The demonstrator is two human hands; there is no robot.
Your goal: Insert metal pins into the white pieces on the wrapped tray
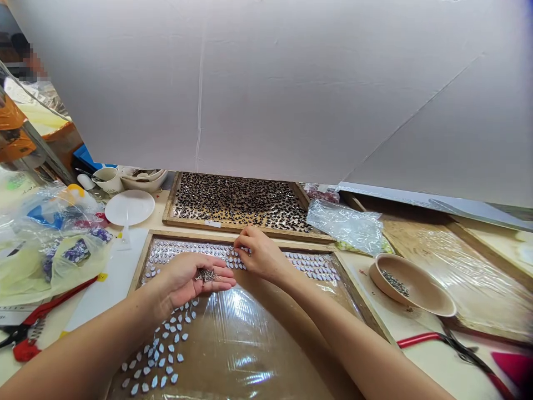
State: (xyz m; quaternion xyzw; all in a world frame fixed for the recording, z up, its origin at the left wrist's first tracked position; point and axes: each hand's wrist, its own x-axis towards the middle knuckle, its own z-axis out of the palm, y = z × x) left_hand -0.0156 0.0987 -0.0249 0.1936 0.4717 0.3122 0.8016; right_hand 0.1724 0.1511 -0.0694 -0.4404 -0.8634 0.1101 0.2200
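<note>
My left hand (187, 278) is palm up over the film-covered wooden frame (250, 328), fingers outstretched, with a small pile of thin metal pins (205, 275) in the palm. To its right, my right hand (260, 253) is closed in a pinch at the frame's far rows. Whatever is between those fingertips is too small and hidden to make out. Rows of small pale pieces (312, 265) with dark centres line the far part of the film. Loose leaf-shaped pale pieces (160, 350) lie scattered at the near left, partly under my left forearm.
Behind stands a second frame (233, 203) full of small dark pieces. An oval bowl (416, 286) with metal bits and red-handled pliers (453, 344) are at right. Plastic bags (62, 239), a white plate (130, 208) and another red-handled tool (33, 328) are at left. A white board (266, 89) hangs low overhead.
</note>
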